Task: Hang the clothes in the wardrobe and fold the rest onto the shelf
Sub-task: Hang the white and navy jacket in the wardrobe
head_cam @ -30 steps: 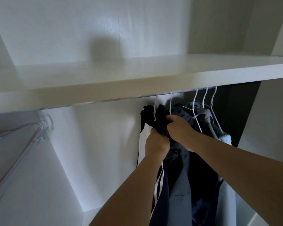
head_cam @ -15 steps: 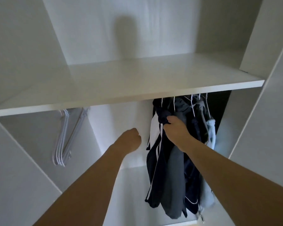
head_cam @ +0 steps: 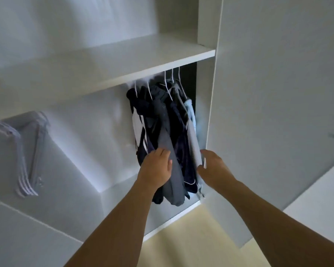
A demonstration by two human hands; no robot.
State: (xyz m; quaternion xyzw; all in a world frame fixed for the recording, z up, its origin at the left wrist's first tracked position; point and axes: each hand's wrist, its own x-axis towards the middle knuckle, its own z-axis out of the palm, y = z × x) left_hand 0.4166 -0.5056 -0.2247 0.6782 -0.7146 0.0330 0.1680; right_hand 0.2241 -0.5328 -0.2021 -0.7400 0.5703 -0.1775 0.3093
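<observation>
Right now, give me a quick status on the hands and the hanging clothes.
Left hand flat on the hanging clothes. Right hand at their right edge, grip unclear. Clothes on hangers under the shelf. Nothing in the way.

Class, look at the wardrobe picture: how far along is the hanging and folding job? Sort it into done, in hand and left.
Done: several dark garments hang on white hangers under the shelf.
In hand: the left hand rests on the grey garment and the right hand touches the bundle's right edge, seemingly neatening it.
Left: the shelf shows no folded clothes, and spare hangers hang unused at the left.
</observation>
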